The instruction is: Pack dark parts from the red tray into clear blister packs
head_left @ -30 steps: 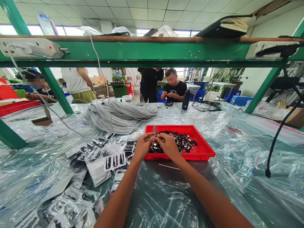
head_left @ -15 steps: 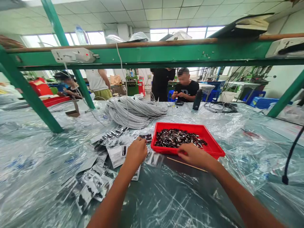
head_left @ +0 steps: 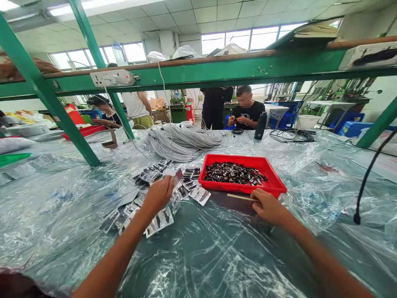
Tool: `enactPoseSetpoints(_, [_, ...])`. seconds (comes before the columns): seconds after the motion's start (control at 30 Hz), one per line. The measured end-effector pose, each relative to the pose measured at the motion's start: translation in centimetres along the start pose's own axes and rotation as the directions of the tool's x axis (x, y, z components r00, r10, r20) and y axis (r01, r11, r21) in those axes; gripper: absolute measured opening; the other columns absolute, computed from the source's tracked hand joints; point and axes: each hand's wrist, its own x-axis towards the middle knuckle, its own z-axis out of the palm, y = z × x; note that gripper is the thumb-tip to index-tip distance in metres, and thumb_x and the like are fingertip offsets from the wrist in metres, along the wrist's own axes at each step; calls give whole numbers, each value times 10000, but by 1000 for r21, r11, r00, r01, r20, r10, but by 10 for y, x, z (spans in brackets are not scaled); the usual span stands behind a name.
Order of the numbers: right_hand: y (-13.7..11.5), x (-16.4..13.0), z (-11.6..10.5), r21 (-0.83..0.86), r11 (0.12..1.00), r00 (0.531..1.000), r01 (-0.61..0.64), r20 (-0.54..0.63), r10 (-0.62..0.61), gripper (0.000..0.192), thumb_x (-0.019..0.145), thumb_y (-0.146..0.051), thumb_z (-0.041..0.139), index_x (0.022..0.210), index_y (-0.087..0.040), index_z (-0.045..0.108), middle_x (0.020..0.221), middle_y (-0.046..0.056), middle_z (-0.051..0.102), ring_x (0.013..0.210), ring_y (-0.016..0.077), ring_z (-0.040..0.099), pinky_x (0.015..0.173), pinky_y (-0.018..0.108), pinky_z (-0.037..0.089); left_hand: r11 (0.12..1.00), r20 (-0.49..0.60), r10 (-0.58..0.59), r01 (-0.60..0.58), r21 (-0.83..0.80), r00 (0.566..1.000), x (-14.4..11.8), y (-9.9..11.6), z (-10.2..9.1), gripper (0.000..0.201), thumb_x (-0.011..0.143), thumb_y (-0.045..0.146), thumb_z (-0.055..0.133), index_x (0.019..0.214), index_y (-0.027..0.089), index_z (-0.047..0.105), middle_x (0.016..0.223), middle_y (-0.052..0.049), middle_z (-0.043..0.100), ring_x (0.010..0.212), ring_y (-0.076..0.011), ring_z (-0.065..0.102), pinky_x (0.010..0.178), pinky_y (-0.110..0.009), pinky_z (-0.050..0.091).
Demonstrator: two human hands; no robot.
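Observation:
My left hand (head_left: 158, 193) is raised over a pile of small clear packets (head_left: 155, 198) and pinches one small clear bag (head_left: 176, 176) between its fingertips. My right hand (head_left: 268, 205) rests on the plastic-covered table just in front of a red tray (head_left: 273, 185) and holds a thin wooden stick (head_left: 240, 197) that points left. The tray is filled with several small black parts (head_left: 235, 174).
A large coil of grey cable (head_left: 182, 142) lies behind the packets. Green frame posts (head_left: 58, 111) and an overhead shelf beam (head_left: 217, 70) cross the table. A black bottle (head_left: 259, 125) and black cables (head_left: 291, 135) sit at the far edge, where other people work. A black cord (head_left: 362, 186) hangs at right.
My left hand lifted from the packet pile with a small bag pinched in it. My right hand closed on the wooden stick and raised it slightly. The view tilted up and left.

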Motion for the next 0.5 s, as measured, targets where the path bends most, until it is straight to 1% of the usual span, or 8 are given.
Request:
enactPoseSetpoints(0.07, [-5, 0, -4, 173, 985, 996, -17, -87, 32, 176, 866, -278, 487, 701, -216, 494, 626, -12, 518, 571, 155, 497, 572, 283, 374, 959, 140, -1, 41, -282, 990, -16, 25, 15, 469, 966, 445, 243, 755, 208, 589, 655, -41, 629, 638, -208, 605, 656, -301, 470])
enactPoseSetpoints(0.13, [-12, -1, -7, 315, 948, 990, -37, -118, 77, 328, 915, -425, 445, 669, -218, 512, 539, -33, 443, 512, 147, 432, 525, 284, 323, 886, 303, 103, 52, -462, 947, -30, 54, 36, 501, 958, 506, 252, 669, 220, 544, 640, -28, 621, 621, -196, 588, 623, -290, 467])
enactPoseSetpoints(0.17, [-15, -2, -8, 382, 923, 989, -40, -117, 92, 385, 929, -473, 415, 675, -214, 543, 525, -35, 427, 502, 145, 418, 515, 284, 310, 881, 325, 153, 20, -472, 933, -35, 67, 46, 476, 953, 497, 284, 670, 217, 546, 683, -38, 636, 662, -202, 602, 654, -298, 477])
enactPoseSetpoints(0.23, [-21, -4, -9, 540, 840, 988, -50, -96, 120, 451, 939, -536, 380, 744, -201, 611, 544, -30, 438, 501, 139, 420, 499, 276, 307, 917, 275, 182, -62, -395, 944, -43, 89, 61, 386, 941, 429, 343, 750, 202, 590, 848, -88, 671, 813, -238, 633, 759, -338, 488])
enactPoseSetpoints(0.3, [-26, -6, -8, 706, 703, 982, -79, -65, 176, 483, 914, -609, 415, 804, -192, 632, 562, -34, 445, 486, 126, 412, 470, 262, 297, 945, 214, 178, -106, -311, 960, -50, 101, 67, 314, 920, 406, 411, 907, 184, 633, 1028, -132, 663, 971, -273, 626, 849, -374, 479])
enactPoseSetpoints(0.33, [-29, -6, -7, 781, 618, 977, -89, -51, 206, 499, 891, -644, 447, 798, -189, 630, 550, -43, 426, 465, 116, 386, 452, 254, 280, 948, 221, 182, -111, -298, 958, -54, 103, 68, 318, 899, 439, 466, 974, 181, 637, 1073, -140, 652, 1007, -282, 619, 865, -380, 479])
enactPoseSetpoints(0.43, [-48, -3, 0, 937, 342, 969, -78, -10, 248, 551, 827, -712, 506, 662, -192, 587, 476, -82, 284, 412, 85, 248, 423, 238, 201, 948, 317, 232, -142, -283, 920, -73, 108, 64, 476, 750, 563, 668, 1034, 182, 644, 1092, -139, 634, 1025, -307, 610, 874, -389, 488])
enactPoseSetpoints(0.5, [-67, 4, 9, 980, 182, 975, -77, 36, 218, 583, 812, -729, 507, 569, -199, 526, 453, -97, 203, 403, 73, 173, 418, 233, 163, 955, 354, 241, -157, -251, 904, -83, 113, 64, 479, 714, 527, 718, 1027, 170, 654, 1090, -151, 623, 1036, -329, 601, 881, -409, 489])
